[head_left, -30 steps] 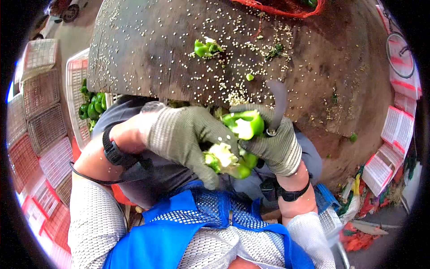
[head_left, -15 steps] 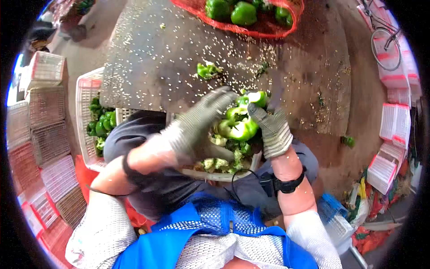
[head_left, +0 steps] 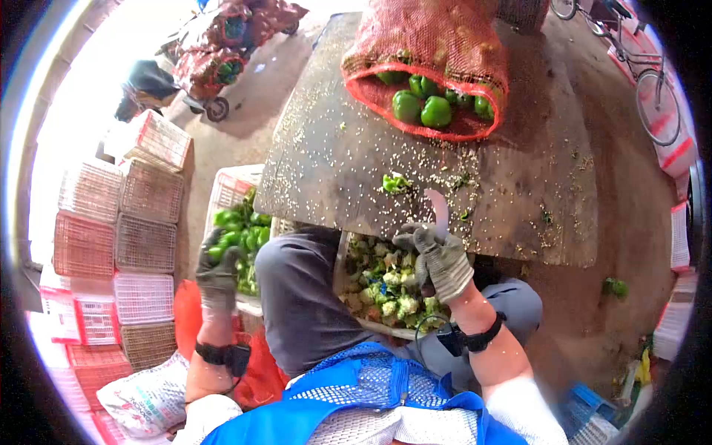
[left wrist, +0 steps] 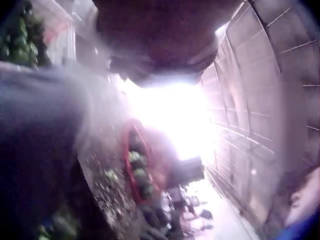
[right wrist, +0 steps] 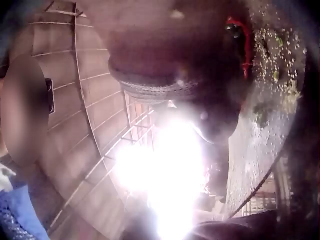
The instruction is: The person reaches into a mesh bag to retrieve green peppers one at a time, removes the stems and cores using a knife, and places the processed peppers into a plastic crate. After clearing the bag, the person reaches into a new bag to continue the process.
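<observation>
In the head view my gloved right hand (head_left: 445,263) grips a knife, its curved blade (head_left: 439,211) pointing away over the board's near edge. Under that hand, between the knees, a crate (head_left: 374,326) holds pale pepper cores (head_left: 406,304). My gloved left hand (head_left: 217,276) is out to the left, blurred, at the near side of a white crate (head_left: 222,189) of green peppers (head_left: 241,230). Its fingers are apart, with green showing between them. Both wrist views are dark and glary, and what the hands do is hidden there.
A seed-strewn wooden board (head_left: 334,170) lies in front, with a pepper scrap (head_left: 397,183) on it. At its far side a red mesh sack (head_left: 430,44) opens towards me, whole green peppers (head_left: 436,111) inside. Stacked crates (head_left: 85,245) stand at left; a bicycle (head_left: 656,104) is at right.
My left hand has moved from the pepper pieces in front of me out to the left crate. The right hand no longer has pepper pieces beside it. The head view has tilted up, showing more sack.
</observation>
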Demonstrator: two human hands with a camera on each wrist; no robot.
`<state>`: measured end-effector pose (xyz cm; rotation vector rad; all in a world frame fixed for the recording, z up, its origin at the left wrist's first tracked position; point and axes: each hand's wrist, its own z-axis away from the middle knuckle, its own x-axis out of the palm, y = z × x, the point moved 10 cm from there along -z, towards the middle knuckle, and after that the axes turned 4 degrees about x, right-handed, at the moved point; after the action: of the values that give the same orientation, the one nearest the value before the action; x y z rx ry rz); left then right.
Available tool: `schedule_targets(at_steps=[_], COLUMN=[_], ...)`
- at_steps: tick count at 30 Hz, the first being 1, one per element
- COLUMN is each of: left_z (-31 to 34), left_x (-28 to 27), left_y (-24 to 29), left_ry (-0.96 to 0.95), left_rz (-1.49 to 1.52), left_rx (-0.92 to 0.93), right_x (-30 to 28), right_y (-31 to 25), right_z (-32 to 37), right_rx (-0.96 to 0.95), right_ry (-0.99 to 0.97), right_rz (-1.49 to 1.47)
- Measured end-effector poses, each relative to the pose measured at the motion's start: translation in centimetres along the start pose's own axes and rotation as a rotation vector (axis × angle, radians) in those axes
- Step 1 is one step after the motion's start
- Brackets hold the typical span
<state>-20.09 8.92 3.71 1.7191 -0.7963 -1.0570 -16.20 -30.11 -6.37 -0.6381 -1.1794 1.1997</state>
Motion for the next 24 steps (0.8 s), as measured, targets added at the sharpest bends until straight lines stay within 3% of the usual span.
schedule_targets(at_steps=[1, 2, 3, 5, 6, 7, 9, 11, 13, 14, 17, 18, 19, 20, 22, 24], left_z=[-1.3, -2.4, -4.0, -5.6, -6.5, -7.3, -9.9, -12.5, -13.5, -15.6, -21.1, -26.2, -28.4, -28.9, -30.5, -31.4], left_x=[-2.8, -4.8, -6.2, -4.9, -1.5, 2.4, 9.6, 18.7, 27.5, 31.4, 41.7, 45.0, 47.7, 48.8, 49.9, 49.9], left_y=[-2.5, -6.6, -7.3, -6.5, -4.5, -2.5, -5.9, -4.7, -7.0, -6.7, -4.1, -9.2, -10.6, -10.6, -12.2, -13.5], left_ry=[0.049, 0.037, -0.063, -0.124, -0.233, -0.328, -0.582, -0.745, -0.867, -0.867, -0.921, -0.906, -0.91, -0.906, -0.904, -0.91], left_rz=[0.009, 0.056, -0.484, -1.247, -1.222, -1.051, -0.63, -0.785, -0.997, -0.908, -0.57, -0.546, -0.612, -0.688, -0.777, -0.812], left_rx=[-0.055, -0.232, -0.108, 0.058, 0.107, -0.023, -0.269, 0.177, 1.338, 1.255, 0.989, 1.101, 1.022, 0.96, 0.898, 0.879], right_x=[-0.7, -1.3, -1.6, -2.2, -2.6, -3.2, -3.7, -4.6, -5.2, -6.0, -7.7, -8.2, -8.9, -9.5, -9.7, -9.6], right_y=[-0.3, -0.5, -0.2, -0.3, -0.7, 0.2, 0.0, -1.9, -3.5, -2.7, -1.1, -1.2, -1.4, -1.6, -0.9, -0.2], right_z=[0.1, 0.1, 0.5, 1.2, 1.4, 1.3, 1.3, 1.2, 0.9, 0.4, -0.9, -1.2, -1.8, -2.4, -3.8, -5.0], right_rx=[-0.038, -0.075, -0.017, 0.009, -0.023, 0.016, 0.017, -0.062, -0.137, -0.158, 0.068, 0.16, 0.168, 0.176, -0.037, -0.036], right_ry=[0.018, 0.037, 0.033, 0.044, 0.059, 0.033, 0.087, 0.167, 0.235, 0.284, 0.247, 0.242, 0.257, 0.271, 0.324, 0.339], right_rz=[0.031, 0.062, 0.029, 0.018, 0.039, 0.066, 0.003, 0.282, 0.641, 0.542, 0.416, 0.439, 0.485, 0.532, 0.688, 0.619])
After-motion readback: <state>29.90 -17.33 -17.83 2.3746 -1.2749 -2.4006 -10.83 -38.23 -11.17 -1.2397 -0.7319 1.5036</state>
